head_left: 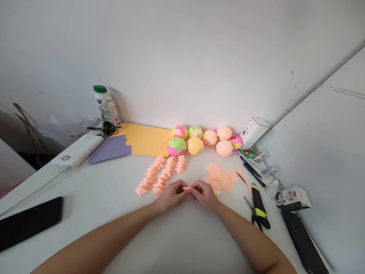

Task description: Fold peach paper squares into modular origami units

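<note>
Between my two hands is a small folded piece of peach paper [186,188]. My left hand [172,196] pinches its left end, and my right hand [205,195] pinches the right end. Rows of folded peach paper units [164,176] lie beyond my left hand. Flat peach paper pieces [222,178] are spread loosely beyond my right hand. Farther back, against the wall, sit several faceted paper balls, among them a green and pink ball [176,147] and a plain peach ball [224,148].
Yellow paper [146,139] and purple paper [110,149] lie left, near a white power strip [78,150], keys [107,128] and a bottle [107,106]. Scissors [253,214], a yellow-black cutter [260,205], pens [252,169] and a carton [292,198] lie right. A phone [31,223] rests far left.
</note>
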`<act>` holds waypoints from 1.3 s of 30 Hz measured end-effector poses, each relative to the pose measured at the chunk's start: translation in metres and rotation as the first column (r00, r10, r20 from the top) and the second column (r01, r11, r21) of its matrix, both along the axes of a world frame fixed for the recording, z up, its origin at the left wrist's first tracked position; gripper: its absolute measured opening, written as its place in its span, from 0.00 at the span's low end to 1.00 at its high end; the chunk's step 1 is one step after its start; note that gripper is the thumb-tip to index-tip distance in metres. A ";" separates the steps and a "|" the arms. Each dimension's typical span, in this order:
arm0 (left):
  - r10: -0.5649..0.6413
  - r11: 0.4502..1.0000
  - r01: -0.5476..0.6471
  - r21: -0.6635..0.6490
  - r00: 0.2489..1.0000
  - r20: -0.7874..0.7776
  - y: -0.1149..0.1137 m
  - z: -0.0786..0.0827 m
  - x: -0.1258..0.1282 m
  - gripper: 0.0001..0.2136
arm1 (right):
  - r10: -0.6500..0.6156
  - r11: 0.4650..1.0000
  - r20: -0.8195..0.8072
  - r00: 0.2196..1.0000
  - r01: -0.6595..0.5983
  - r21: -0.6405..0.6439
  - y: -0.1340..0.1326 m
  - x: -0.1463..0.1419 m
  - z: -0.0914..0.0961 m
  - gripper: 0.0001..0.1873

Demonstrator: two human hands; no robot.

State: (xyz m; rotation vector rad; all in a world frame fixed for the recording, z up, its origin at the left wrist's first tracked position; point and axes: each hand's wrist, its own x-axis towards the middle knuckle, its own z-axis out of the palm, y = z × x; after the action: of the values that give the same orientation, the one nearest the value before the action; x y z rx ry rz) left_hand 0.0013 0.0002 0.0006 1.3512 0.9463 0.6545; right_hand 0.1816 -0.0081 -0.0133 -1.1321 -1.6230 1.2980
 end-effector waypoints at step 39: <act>0.177 0.984 -0.171 -0.046 0.958 0.227 0.005 -0.014 0.000 0.12 | -0.096 0.995 -0.009 0.995 0.095 -0.037 0.001 0.001 0.003 0.11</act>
State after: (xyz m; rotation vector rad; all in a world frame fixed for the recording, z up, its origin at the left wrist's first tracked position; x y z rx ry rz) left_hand 0.0012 0.0056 -0.0133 1.1480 0.8881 0.9103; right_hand 0.1823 -0.0068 -0.0103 -1.2075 -1.5239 1.2743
